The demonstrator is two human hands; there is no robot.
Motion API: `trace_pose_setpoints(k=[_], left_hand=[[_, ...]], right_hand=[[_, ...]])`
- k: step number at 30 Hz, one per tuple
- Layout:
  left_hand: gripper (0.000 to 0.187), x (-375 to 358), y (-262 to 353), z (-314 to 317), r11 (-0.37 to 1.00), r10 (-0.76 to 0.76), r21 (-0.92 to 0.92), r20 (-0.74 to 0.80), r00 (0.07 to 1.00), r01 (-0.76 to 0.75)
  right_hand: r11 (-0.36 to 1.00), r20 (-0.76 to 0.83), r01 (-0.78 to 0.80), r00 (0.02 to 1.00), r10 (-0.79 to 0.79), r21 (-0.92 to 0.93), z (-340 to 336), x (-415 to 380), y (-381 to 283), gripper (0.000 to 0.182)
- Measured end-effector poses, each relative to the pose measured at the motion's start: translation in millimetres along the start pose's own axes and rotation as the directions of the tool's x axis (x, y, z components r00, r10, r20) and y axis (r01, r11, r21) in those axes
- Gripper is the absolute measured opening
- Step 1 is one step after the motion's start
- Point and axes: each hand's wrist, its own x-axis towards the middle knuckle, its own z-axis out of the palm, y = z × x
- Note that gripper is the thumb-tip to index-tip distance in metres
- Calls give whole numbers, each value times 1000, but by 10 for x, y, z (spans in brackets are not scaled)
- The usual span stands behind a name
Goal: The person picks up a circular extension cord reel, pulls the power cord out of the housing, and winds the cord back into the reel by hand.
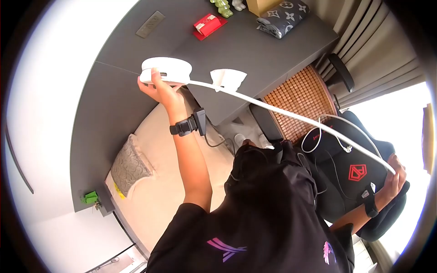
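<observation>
A white rounded device point(170, 69) with a long white pole point(282, 110) stretches across the view from upper left to lower right. At the upper left my left hand point(161, 91) grips the rounded device from below, thumb on its side near a dark slot. My right hand point(395, 175) is wrapped round the far end of the pole at the right. A white tissue-like piece point(228, 79) is at the pole near the device. A thin white cable point(318, 136) with a plug hangs in loops below the pole, near my right hand.
A dark grey desk point(191, 41) carries a red packet point(209, 25), a folded patterned cloth point(283, 18) and green figurines point(222, 7). A chair with a beaded seat point(298, 102) and black backrest point(337, 182) stands at the right. A bed point(159, 182) with a grey pillow point(129, 164) lies lower left.
</observation>
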Motion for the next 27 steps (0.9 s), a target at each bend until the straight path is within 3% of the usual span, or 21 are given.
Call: trace_pose_setpoints(k=[5,10,14,20,22,23,25,26,27], left_hand=[[75,72,87,-93,998,4,-57,15,1000,-3],[77,162,63,-92,993,120,-11,24,992,-120],[76,79,207,-26,992,128,-10,65,990,-127],[70,-110,447,239,974,214,-119,220,952,-192],[70,-196,510,390,962,237,-197,269,934,-187],[70,-287,533,470,956,242,-233,297,924,-176],[70,-617,590,619,944,254,-296,373,892,-145],[70,-798,608,702,945,245,-306,420,874,-118],[69,-957,601,773,945,229,-316,468,853,-81]], right_hand=[[937,-156,-332,937,314,-109,-424,-314,793,36],[862,-169,-492,866,470,-125,-732,-580,1182,31],[815,-76,-559,829,554,-152,-704,-607,1290,28],[766,138,-568,769,624,-301,251,-267,1084,19],[789,195,-486,790,581,-376,825,159,697,20],[801,238,-358,826,511,-479,1231,610,187,24],[918,246,-143,938,245,-370,1739,1017,-402,35],[962,276,-51,953,128,-270,1928,1127,-645,50],[991,296,23,955,17,-132,2091,1232,-899,43]])
